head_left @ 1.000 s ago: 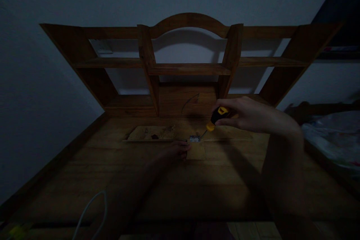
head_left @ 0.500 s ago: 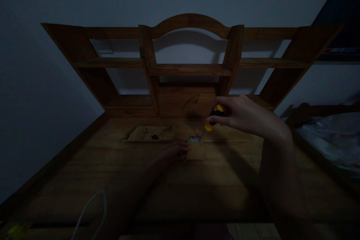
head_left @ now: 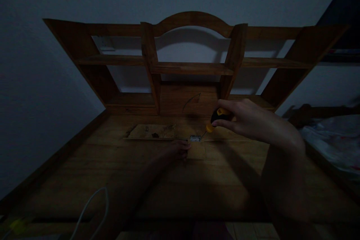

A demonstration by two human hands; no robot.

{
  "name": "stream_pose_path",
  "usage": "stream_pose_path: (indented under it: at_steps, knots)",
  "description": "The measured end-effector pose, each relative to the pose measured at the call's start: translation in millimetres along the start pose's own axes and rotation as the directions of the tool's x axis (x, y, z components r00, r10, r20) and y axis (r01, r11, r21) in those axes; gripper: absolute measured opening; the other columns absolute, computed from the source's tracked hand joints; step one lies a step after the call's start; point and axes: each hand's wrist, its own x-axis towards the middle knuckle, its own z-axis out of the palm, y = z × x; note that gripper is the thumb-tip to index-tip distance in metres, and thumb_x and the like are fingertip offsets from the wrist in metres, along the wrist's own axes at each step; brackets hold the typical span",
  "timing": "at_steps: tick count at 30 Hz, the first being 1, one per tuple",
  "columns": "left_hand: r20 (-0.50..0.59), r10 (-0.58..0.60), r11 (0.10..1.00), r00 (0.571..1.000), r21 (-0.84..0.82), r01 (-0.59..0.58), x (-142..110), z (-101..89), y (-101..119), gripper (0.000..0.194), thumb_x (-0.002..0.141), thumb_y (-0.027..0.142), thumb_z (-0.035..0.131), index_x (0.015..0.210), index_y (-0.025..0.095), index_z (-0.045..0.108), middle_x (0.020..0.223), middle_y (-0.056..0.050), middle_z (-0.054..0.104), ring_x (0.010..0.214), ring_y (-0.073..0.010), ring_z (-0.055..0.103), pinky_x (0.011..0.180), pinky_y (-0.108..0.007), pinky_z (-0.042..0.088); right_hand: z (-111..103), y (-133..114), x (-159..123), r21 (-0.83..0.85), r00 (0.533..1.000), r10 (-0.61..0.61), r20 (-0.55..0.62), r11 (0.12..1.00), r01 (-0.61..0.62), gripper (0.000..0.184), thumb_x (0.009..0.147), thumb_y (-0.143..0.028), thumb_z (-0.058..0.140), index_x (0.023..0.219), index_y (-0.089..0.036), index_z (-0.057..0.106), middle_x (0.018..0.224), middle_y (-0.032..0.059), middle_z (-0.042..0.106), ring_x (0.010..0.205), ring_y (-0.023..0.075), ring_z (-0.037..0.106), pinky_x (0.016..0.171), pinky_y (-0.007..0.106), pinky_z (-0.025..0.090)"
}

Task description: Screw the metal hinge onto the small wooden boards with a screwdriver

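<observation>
My right hand [head_left: 244, 120] is wrapped round a screwdriver [head_left: 216, 120] with a yellow and black handle. Its thin shaft slants down to the left, and its tip is at the right end of a small silver metal hinge or latch [head_left: 195, 138]; I cannot tell which. The metal piece lies at the back edge of a small pale wooden block [head_left: 197, 152] on the desk. At the block's left side, my left hand [head_left: 180, 149] has its fingers curled in against it. Dim light hides much of that hand.
A rough, worn wooden board [head_left: 149, 132] lies left of the metal piece on the wooden desk [head_left: 92, 161]. Behind rises a wooden shelf unit [head_left: 191, 68]. A pale cable loop [head_left: 84, 210] is at lower left; a plastic-like bundle [head_left: 334, 138] is at right.
The right hand has turned slightly and shifted a little right, with the screwdriver tip still at the metal piece. My left hand stays in place.
</observation>
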Motion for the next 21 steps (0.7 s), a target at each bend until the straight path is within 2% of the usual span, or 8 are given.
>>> stream_pose_path:
  at_steps: [8,11,16,21]
  knots:
    - [-0.014,-0.025,0.999,1.0,0.031,0.025,-3,4.2,4,0.025,0.072,0.031,0.077,0.072,0.011,0.063,0.056,0.001,0.053,0.043,-0.0072,0.047,0.045,-0.021,0.039,-3,-4,-1,0.019,1.0,-0.02,0.015,1.0,0.02,0.024,0.089,-0.042,0.062,0.101,-0.022,0.06,0.087,0.0024,0.068,0.076,0.0179,0.065,0.061,0.027,0.038]
    - [-0.05,-0.036,0.999,0.998,0.029,0.037,-4,5.5,5,0.026,0.071,0.031,0.078,0.076,0.01,0.064,0.058,0.001,0.054,0.043,-0.0065,0.046,0.044,-0.02,0.036,-3,-7,0,0.012,1.0,-0.005,0.005,1.0,0.005,0.025,0.087,-0.046,0.063,0.095,-0.022,0.06,0.081,0.0015,0.067,0.07,0.017,0.062,0.058,0.027,0.036]
    - [-0.017,-0.033,0.999,0.999,0.02,0.033,-5,7.0,7,0.025,0.071,0.032,0.077,0.073,0.011,0.063,0.056,0.002,0.052,0.044,-0.0071,0.046,0.046,-0.021,0.037,0,-10,2,-0.009,0.999,0.006,-0.043,1.0,-0.006,0.029,0.086,-0.05,0.064,0.089,-0.022,0.057,0.073,-0.0006,0.063,0.061,0.0146,0.057,0.055,0.026,0.032]
    - [-0.056,-0.025,0.999,0.998,0.019,0.026,-3,8.1,6,0.022,0.071,0.029,0.077,0.073,0.012,0.062,0.057,0.002,0.053,0.045,-0.0069,0.047,0.046,-0.02,0.036,0,-12,3,0.002,0.998,-0.011,-0.06,1.0,0.011,0.029,0.087,-0.049,0.064,0.087,-0.022,0.056,0.069,-0.001,0.061,0.059,0.0137,0.056,0.054,0.025,0.032]
